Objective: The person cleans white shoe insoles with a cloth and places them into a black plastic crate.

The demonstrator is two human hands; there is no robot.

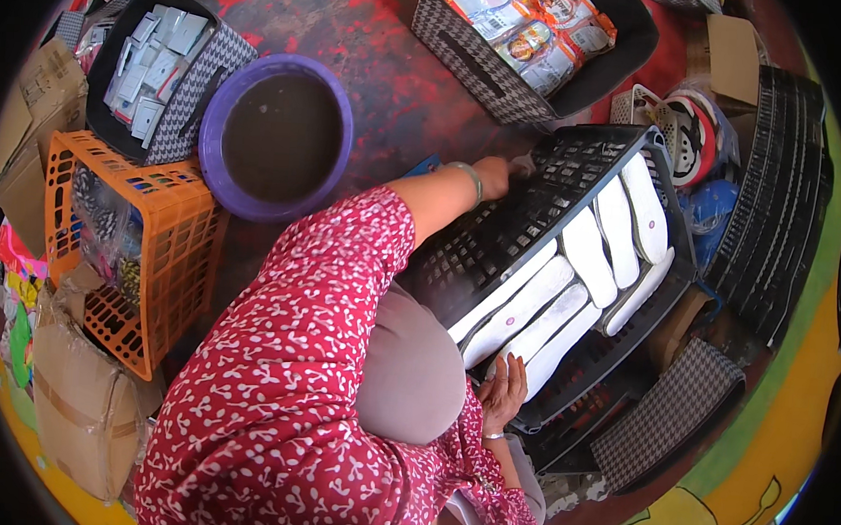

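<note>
A black plastic crate (563,180) lies tilted in front of me, its open side showing several long white shoe-sole-shaped pieces (587,257) stacked inside. My left hand (491,178), with a green bangle, is closed at the crate's far-left lattice wall. Something small and pale shows at its fingertips, too unclear to name. At the near end of the white pieces is my right hand (502,395), wearing a silver bangle. Its fingers are stretched out against the lowest pieces or the crate's edge; the exact contact cannot be made out.
A purple basin (208,142) of murky water stands left, beside an orange crate (167,283) and a patterned bin (201,89) of small boxes. Another patterned bin (459,65) with packets stands at the far side. Black stacked crates (771,205) stand right; a cardboard box (80,406) lies near left.
</note>
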